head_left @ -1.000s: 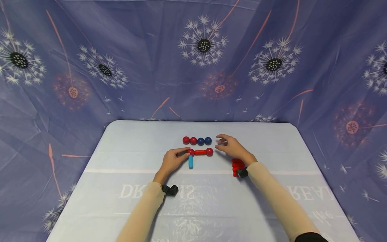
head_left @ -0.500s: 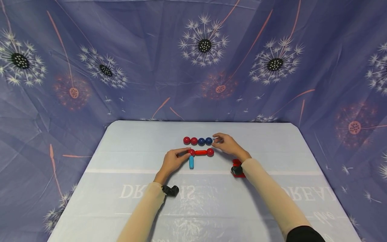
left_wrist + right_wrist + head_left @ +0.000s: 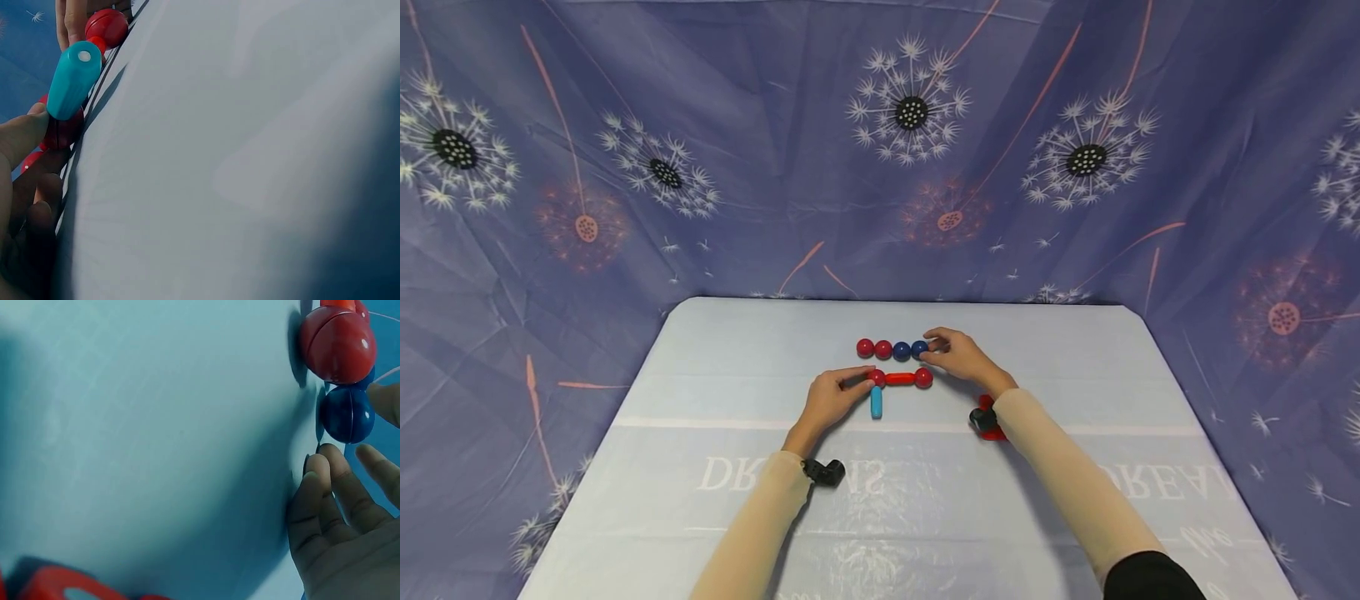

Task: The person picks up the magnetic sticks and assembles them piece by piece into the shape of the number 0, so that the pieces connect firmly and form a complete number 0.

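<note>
Nearest the camera: pale blue plastic-covered tabletop (image 3: 925, 517) with mirrored white lettering, both beige-sleeved forearms crossing it. Small black wrist-camera units sat at each wrist. A cluster of red plastic pieces (image 3: 992, 432) lay on the tabletop just under the right wrist, mostly hidden by the arm.

Left hand (image 3: 829, 399) rested on the tabletop, grip pinching the left red ball (image 3: 876, 377) of the built piece between thumb and fingertips. That piece: short red plastic rod (image 3: 898, 378) lying crosswise, a red ball on each end, right red ball (image 3: 923, 377) free. Short cyan plastic rod (image 3: 876, 402) ran from the left ball toward the person, touching it. Left wrist view confirmed: cyan rod end-on, red ball behind it, thumb against the ball.

Right hand (image 3: 961, 356) sat just beyond and right of the built piece, fingers curled, grip closing on the dark blue plastic ball (image 3: 919, 347) at the right end of the far row. Right wrist view showed a fingertip on the far side of the ball and other fingers just beside it; full pinch couldn't be confirmed.

Far row, left to right, touching: two loose red plastic balls (image 3: 874, 347), second dark blue ball (image 3: 901, 350), then the one at the right hand.

Behind: purple dandelion-print fabric backdrop (image 3: 775, 150).
</note>
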`<state>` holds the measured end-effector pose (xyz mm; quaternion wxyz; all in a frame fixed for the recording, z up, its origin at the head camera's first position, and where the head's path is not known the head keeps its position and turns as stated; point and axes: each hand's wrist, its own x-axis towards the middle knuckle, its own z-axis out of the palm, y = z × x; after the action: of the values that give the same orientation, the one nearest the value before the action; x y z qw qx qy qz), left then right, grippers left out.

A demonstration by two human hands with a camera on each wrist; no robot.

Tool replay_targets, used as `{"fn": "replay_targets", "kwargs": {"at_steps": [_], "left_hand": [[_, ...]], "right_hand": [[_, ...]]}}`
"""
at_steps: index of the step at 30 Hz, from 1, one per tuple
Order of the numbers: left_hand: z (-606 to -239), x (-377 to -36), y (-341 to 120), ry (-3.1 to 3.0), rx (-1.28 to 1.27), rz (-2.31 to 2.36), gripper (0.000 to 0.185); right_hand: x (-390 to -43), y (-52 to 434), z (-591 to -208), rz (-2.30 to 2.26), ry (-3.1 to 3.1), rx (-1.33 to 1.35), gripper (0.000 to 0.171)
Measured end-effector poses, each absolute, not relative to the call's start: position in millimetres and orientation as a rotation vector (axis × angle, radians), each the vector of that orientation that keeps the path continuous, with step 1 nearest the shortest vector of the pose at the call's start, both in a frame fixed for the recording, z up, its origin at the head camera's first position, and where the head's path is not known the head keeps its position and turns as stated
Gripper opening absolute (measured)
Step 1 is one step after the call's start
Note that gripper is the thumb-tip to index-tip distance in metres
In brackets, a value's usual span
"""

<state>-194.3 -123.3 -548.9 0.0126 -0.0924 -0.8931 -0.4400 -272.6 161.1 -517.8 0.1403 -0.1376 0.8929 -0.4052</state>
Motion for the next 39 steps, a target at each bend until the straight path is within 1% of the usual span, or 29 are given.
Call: {"fn": "replay_targets", "kwargs": {"at_steps": [8, 18, 39], "left_hand": [[-549.0, -194.7, -123.0, -2.792, -0.28, -1.377, 0.035], [-548.5, -195.1, -123.1, -2.783, -0.298, -1.372, 0.033], [-548.8, -194.7, -123.2, -2.792, -0.287, -1.372, 0.034]], "right_hand": [[-275.6, 158.6, -518.9, -1.15, 2.597, -0.443, 0.051], [-275.2, 156.4, -519.1, -1.145, 2.64, -0.448, 0.037], [-268.1, 163.3, -518.1, -1.185, 2.644, -0.422, 0.037]]}}
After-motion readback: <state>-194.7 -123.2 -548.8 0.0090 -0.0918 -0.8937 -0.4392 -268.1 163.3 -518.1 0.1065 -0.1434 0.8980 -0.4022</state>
